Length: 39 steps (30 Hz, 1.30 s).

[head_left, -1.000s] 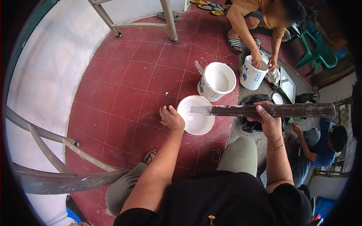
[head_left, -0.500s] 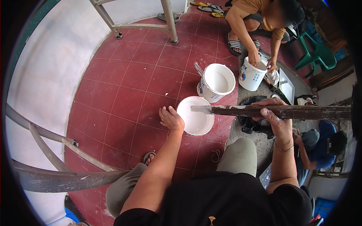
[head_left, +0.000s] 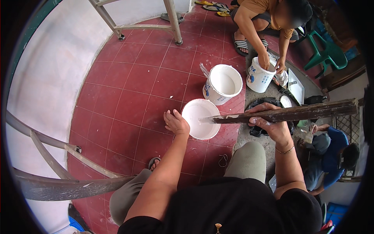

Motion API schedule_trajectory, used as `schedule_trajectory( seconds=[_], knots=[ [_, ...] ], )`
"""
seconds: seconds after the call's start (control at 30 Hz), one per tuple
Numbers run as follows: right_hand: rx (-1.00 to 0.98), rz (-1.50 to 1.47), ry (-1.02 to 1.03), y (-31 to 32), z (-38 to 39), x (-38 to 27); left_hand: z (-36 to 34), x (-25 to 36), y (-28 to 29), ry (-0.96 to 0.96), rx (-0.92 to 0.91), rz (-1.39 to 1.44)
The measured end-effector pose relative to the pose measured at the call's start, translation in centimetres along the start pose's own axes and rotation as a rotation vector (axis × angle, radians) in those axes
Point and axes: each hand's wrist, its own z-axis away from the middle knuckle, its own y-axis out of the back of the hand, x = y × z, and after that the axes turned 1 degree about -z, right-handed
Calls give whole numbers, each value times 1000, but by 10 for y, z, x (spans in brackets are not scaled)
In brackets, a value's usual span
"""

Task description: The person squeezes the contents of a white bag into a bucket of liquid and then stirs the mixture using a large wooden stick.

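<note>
A round white bucket (head_left: 191, 134) with white paint inside stands on the red tiles in front of me. My left hand (head_left: 177, 122) rests against its left side, fingers stretched along the rim. A long dark wooden stick (head_left: 311, 110) is gripped in my right hand (head_left: 269, 121), thumb on the near side and fingers on the far side. The stick's paint-coated end reaches into the bucket; how deep it sits in the paint I cannot tell. Just beyond stands a second white bucket (head_left: 210, 92) with white contents and drips along its rim.
A crouching person (head_left: 249, 19) reaches into another white bucket (head_left: 259, 80) at the far right. Someone in blue (head_left: 331, 152) sits at the right. A metal ladder (head_left: 173, 19) stands far left; metal bars (head_left: 70, 188) run near my left leg. A green chair (head_left: 325, 52) stands far right.
My right hand has moved a little left and nearer, carrying the stick; its paint-coated end has shifted slightly right and lower in the bucket. My left hand has hardly moved.
</note>
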Motion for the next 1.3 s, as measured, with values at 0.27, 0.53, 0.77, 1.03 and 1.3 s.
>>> schedule_trajectory(
  seconds=[0.27,0.53,0.77,1.03,1.3],
  knots=[
    [16,107,19,-37,-22,45,1,3,-1,12,15,-32],
    [40,226,69,-106,-55,109,2,2,-2,6,37,-22],
    [-216,23,-58,-83,-42,102,1,1,-2,14,35,-7],
    [85,125,8,-76,-71,102,3,4,-1,4,46,3],
    [-138,-37,-79,-115,-70,105,2,3,0,3,57,-1]
  ],
)
